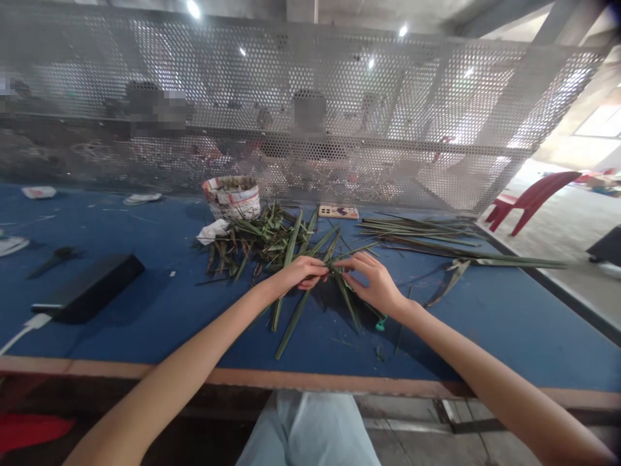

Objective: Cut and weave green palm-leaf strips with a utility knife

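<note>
At the middle of the blue desk (169, 310), left hand (303, 272) and right hand (373, 283) sit close together, both pinched on crossed green leaf strips (347, 299) whose loose ends fan toward the near edge. Scrap pile (252, 243) lies just behind, long leaves (427, 234) off to the right, woven basket (231, 197) farther back. Risk, as judged: the grip is fingertips only, so a strip could slide out of the crossing, or split along its grain if bent too sharply.

1. A woven basket (231, 197) stands at upper centre on the blue table (145, 304).
2. A black box (92, 288) lies at left, with a white cable (22, 330) plugged into it.
3. A red chair (531, 197) sits at right.
4. A perforated screen (339, 97) spans the top.
</note>
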